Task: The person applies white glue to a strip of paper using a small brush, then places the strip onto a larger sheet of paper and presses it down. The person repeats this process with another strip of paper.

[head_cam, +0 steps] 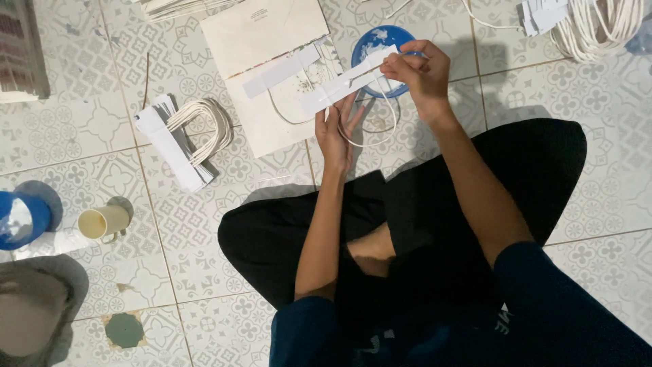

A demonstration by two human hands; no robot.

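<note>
While the person sat cross-legged on the patterned tile floor (102,122), both hands worked a long white paper strip (343,87) held just above a shallow blue dish (372,42). The right hand (418,71) had its fingers pinched shut on the strip's upper end, over the dish. The left hand (335,132) lay beneath the strip's lower part, fingers loosely extended and spread, steadying it rather than gripping; whether its thumb pressed the paper could not be told. A loop of thin white cord (370,132) hung from the strip between the two hands and trailed onto the floor.

By the look of it, the step in hand was fixing the cord to the strip, and the next move would call for a steady pinch and careful alignment, since both pieces were limp and light.

The strip was flat, stiff-edged and matte. Just beyond it lay a flat cream paper sheet (272,34), a second white strip (280,71) resting on it. To the left sat a bundle of finished strips with curved cords (190,132), stacked. Farther left stood a cream cup (102,221) on its side and a blue round container (20,219). More coiled cord (598,27) lay at the upper right.
</note>
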